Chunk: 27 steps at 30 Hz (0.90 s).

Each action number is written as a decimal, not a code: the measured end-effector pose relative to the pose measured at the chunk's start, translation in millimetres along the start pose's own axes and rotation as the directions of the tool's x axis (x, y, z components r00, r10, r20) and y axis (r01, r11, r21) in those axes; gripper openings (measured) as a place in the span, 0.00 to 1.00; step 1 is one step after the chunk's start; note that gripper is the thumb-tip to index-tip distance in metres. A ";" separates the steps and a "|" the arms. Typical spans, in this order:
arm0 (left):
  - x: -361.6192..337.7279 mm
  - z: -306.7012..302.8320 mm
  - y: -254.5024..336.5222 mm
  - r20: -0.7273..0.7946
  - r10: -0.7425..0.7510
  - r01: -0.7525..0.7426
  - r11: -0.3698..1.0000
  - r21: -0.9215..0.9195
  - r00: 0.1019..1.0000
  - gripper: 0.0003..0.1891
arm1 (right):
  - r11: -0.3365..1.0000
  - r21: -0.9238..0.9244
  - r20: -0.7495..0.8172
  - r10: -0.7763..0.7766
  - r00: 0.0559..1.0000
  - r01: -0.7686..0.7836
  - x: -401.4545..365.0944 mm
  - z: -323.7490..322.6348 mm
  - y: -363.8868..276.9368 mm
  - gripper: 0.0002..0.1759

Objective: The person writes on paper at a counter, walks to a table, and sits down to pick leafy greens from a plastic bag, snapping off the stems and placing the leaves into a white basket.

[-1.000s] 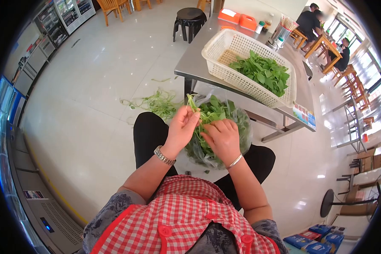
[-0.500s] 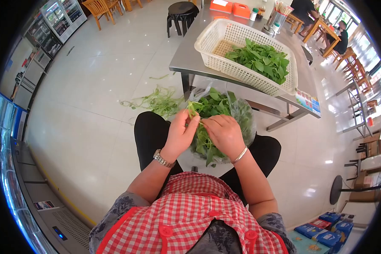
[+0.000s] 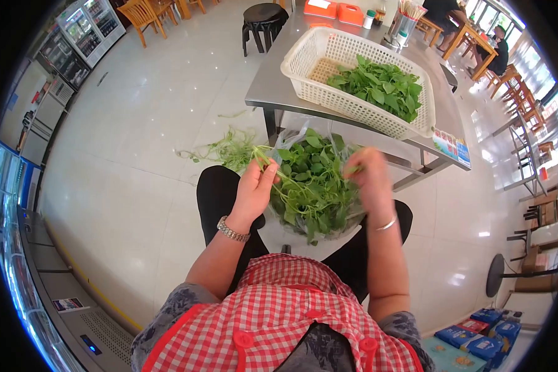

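My left hand is closed around several pale green stems, whose ends stick up past the thumb. To the right, my right hand is raised over the bag's edge, blurred by motion. Its fingers are pinched, with a small bit of green leaf showing at the tips. Between my knees a clear plastic bag stands full of leafy greens. On the metal table ahead, a white slotted basket holds a pile of picked green leaves.
A heap of discarded stems lies on the floor left of the bag. The metal table stands close in front, with red boxes and a holder of chopsticks on it. Black stools stand beyond. People sit farther back.
My right hand has moved away from the left, to the right and up toward the basket. My left hand has shifted slightly left, keeping its stems. More greens in the bag now show.
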<state>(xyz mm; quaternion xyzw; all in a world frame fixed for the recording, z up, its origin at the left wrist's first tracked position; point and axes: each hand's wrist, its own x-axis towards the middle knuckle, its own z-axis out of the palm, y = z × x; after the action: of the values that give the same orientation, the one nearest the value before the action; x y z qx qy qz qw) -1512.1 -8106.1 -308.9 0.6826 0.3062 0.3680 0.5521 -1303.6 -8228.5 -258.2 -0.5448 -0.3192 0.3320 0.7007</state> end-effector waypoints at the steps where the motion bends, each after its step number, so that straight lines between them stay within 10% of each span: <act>1: -0.5 -3.0 2.2 0.032 0.005 -0.006 1.000 0.025 0.999 0.07 | 0.986 -0.141 -0.069 -0.101 0.993 0.090 11.3 -7.8 -21.1 0.13; 3: -2.8 -5.5 5.8 0.052 0.067 -0.068 0.997 0.034 0.996 0.07 | 0.818 -0.414 -0.110 -0.481 0.870 0.400 47.7 -23.9 -59.1 0.13; 5: 0.0 -7.4 14.4 0.081 0.125 -0.129 0.990 0.052 0.989 0.07 | 0.418 -0.835 -0.025 -0.678 0.735 0.357 86.0 -51.5 -89.1 0.13; 7: -4.8 -12.0 25.0 0.112 0.151 -0.161 0.983 0.085 0.982 0.06 | 0.034 -0.979 0.110 -0.737 0.667 0.199 136.2 -94.0 -77.7 0.15; 9: -6.5 -15.7 31.2 0.139 0.249 -0.265 0.958 0.109 0.959 0.06 | -0.047 -0.967 0.211 -0.691 0.691 0.249 146.4 -93.3 -78.4 0.18; 11: -3.9 -19.6 34.1 0.167 0.304 -0.319 0.945 0.074 0.938 0.06 | 0.213 -0.846 0.301 -0.566 0.767 0.489 114.4 -51.3 -80.5 0.21; 14: -4.7 -20.2 35.6 0.235 0.303 -0.299 0.953 -0.053 0.923 0.06 | 0.739 -0.556 0.516 -0.052 0.855 0.381 54.5 11.0 -47.8 0.23; 16: -1.2 -19.4 41.9 0.285 0.303 -0.282 0.953 -0.113 0.909 0.07 | 0.717 -0.320 0.674 -0.287 0.680 0.620 42.3 34.0 -5.1 0.24; 19: -0.2 -17.9 46.0 0.293 0.305 -0.263 0.949 -0.174 0.906 0.07 | 0.877 -0.214 0.778 -0.113 0.618 0.430 33.9 46.6 13.1 0.20; 27: 0.8 -18.1 32.4 0.194 0.102 -0.046 0.961 -0.272 0.976 0.09 | 0.948 -0.266 0.649 0.043 0.760 0.173 20.4 51.0 7.0 0.05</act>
<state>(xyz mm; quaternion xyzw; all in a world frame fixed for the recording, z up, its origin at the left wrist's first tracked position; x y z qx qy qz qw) -1526.5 -8102.5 -274.9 0.6478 0.1695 0.3536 0.6531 -1334.0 -8182.6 -252.9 -0.4882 -0.6080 0.4203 0.4640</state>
